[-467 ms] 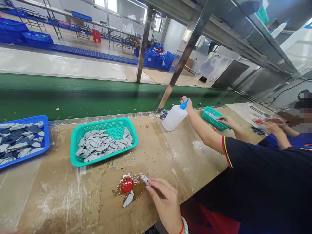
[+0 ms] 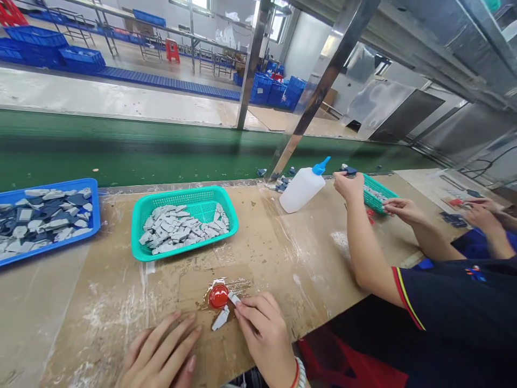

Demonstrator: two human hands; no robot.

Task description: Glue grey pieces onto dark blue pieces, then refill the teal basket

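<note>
My right hand [image 2: 264,334] pinches a small light-grey plastic piece [image 2: 233,297] between thumb and fingers. The tip of that piece is at the right edge of a round red cap [image 2: 218,296], which looks filled with liquid; I cannot tell if they touch. Just below the cap, a second grey piece [image 2: 220,318] lies flat on the table. My left hand [image 2: 161,347] is open, palm down, low over the table to the left of the cap, holding nothing. Wet smears surround the cap.
A green basket [image 2: 139,253] of grey pieces and a blue tray [image 2: 96,215] of grey and dark pieces stand behind my hands. A white squeeze bottle [image 2: 301,189] stands to the right. Beside me, a co-worker's arm [image 2: 359,242] reaches over the table near another green basket [image 2: 390,193].
My left hand has come into view at the lower left. My right hand has brought the grey piece to the cap's edge. The co-worker's hand has left the bottle area and holds a dark piece.
</note>
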